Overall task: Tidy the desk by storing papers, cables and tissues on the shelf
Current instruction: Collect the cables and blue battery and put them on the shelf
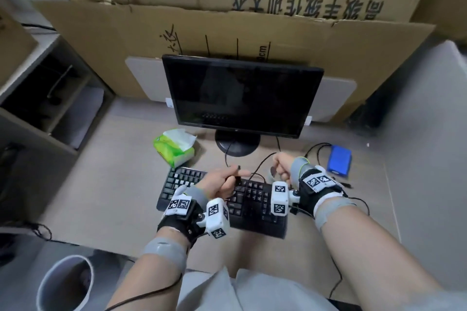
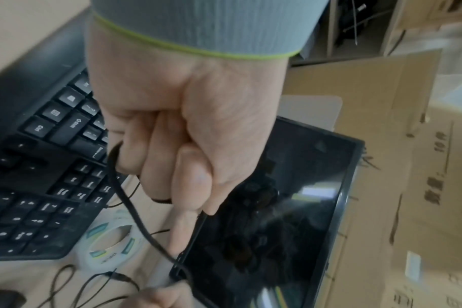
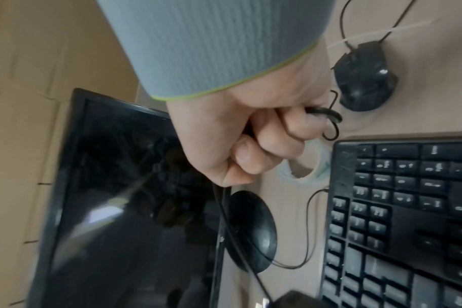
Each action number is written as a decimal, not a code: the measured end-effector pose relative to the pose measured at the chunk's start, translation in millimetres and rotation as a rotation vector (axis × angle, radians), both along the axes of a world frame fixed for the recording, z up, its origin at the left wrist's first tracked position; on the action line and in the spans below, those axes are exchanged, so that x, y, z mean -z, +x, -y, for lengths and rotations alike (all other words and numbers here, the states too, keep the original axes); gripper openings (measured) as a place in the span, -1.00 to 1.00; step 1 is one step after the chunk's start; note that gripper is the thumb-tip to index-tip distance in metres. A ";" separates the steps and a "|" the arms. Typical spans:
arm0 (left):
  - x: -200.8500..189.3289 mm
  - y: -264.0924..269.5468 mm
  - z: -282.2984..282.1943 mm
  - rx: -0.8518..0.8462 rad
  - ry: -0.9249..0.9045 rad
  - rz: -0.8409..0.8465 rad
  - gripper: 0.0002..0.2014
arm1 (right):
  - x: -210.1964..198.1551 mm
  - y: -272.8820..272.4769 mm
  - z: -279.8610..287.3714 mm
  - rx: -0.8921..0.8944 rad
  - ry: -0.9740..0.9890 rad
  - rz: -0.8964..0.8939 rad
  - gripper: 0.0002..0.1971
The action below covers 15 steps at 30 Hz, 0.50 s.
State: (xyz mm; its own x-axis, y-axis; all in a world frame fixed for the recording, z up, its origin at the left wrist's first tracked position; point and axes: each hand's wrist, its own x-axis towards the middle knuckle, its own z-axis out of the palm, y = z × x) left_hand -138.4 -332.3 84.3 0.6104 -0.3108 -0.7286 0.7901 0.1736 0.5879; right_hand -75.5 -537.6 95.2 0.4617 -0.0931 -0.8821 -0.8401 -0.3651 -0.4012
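A thin black cable (image 1: pixel 260 166) stretches between my two hands above the keyboard. My left hand (image 1: pixel 225 184) pinches it near a small black plug (image 1: pixel 237 177); in the left wrist view the curled fingers (image 2: pixel 177 162) hold the cable (image 2: pixel 135 208). My right hand (image 1: pixel 281 166) is a fist around coiled turns of the cable (image 3: pixel 327 114), fingers (image 3: pixel 264 150) curled tight. A green tissue pack (image 1: pixel 174 149) lies left of the monitor stand. The open shelf (image 1: pixel 38 118) stands at the left.
A black keyboard (image 1: pixel 222 199) lies under my hands, behind it a dark monitor (image 1: pixel 242 96). A tape roll (image 3: pixel 311 166) and a black mouse (image 3: pixel 364 77) lie by the keyboard's right end. A blue box (image 1: pixel 338 159) sits at right, a bin (image 1: pixel 65 283) lower left.
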 end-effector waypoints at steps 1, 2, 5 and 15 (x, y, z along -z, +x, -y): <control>-0.4 -0.2 8.9 0.011 0.011 -0.006 -0.60 | -6.6 3.8 0.7 0.022 -0.014 0.036 -0.77; -1.6 0.1 16.6 0.030 0.021 -0.005 -0.63 | -14.1 6.6 0.9 0.043 -0.019 0.077 -0.77; -8.8 0.8 34.8 0.100 -0.052 0.011 -0.64 | -37.4 15.8 -6.4 0.014 -0.039 0.245 -0.91; -7.5 48.8 34.4 -0.488 -0.133 0.005 -0.65 | -32.4 -15.2 -20.9 -0.624 0.244 0.497 -0.62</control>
State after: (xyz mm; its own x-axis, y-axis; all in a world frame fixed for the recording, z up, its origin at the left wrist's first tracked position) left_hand -89.6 -366.7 91.8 0.7113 -0.0783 -0.6985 0.5953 0.5956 0.5394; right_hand -90.7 -516.7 127.6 0.7060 0.4762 -0.5242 -0.2168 -0.5593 -0.8001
